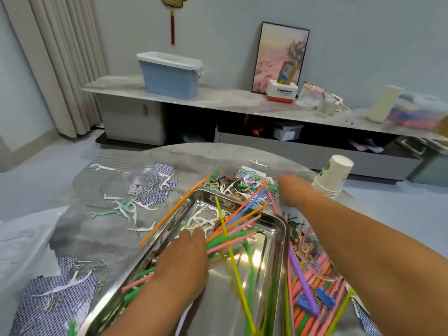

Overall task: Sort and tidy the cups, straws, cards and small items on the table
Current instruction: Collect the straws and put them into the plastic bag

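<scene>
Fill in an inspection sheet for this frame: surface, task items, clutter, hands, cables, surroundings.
Surface: grey marbled table, crowded.
Task items: steel tray holding coloured straws and white floss picks; stacked paper cups at the far right edge; blue-backed cards scattered left and far side.
Clutter: more floss picks loose on the table, blue clips among straws right of the tray.
Hands: left hand in the tray on the straws; right hand reaching the far pile, blurred.
Cables: nothing seen.
Surroundings: low cabinet with blue bin and framed picture.
</scene>
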A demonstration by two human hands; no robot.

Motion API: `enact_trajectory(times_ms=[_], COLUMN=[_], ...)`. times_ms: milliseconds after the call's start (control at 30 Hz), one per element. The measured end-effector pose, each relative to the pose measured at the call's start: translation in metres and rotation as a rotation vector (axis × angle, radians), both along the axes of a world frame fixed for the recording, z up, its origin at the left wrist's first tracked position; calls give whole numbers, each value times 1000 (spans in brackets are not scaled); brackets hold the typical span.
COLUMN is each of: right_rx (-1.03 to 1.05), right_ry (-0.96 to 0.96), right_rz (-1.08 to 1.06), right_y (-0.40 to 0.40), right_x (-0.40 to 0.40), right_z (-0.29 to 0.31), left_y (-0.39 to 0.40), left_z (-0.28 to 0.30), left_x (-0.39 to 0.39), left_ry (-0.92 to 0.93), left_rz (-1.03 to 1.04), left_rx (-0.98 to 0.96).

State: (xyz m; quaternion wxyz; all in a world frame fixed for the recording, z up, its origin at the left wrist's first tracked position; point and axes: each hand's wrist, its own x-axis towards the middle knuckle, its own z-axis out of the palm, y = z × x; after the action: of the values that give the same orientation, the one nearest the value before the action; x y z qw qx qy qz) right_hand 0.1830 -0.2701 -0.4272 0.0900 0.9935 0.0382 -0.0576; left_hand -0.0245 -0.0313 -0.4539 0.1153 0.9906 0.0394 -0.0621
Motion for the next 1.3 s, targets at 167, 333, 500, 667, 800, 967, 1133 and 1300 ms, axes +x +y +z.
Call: enact_trajectory(times_ms=[167,333,500,667,800,967,1133,1300], right_rx=[-255,-333,-104,-57,-17,157,205,312], right_ry=[-133,-93,169,298,305,274,343,278], right_rz=[59,65,0,-107,-149,-192,-172,-231], right_y=[21,35,37,32,33,34,31,40], right_x=[-13,-41,-80,-110,-121,-126,-144,-162], right_z=[34,67,77,56,46,47,26,21], left_y=[5,6,10,16,13,2,-2,-2], left_z=[7,18,30,27,23,21,16,17], left_x=[-3,-5,-10,-11,-8,-6,-3,-5], left_ry=[35,53,96,129,127,115,136,154], left_rz=[-1,-44,-16,89,111,157,262,245], left_rx=[-6,27,-74,-261,-344,-411,-611,-608])
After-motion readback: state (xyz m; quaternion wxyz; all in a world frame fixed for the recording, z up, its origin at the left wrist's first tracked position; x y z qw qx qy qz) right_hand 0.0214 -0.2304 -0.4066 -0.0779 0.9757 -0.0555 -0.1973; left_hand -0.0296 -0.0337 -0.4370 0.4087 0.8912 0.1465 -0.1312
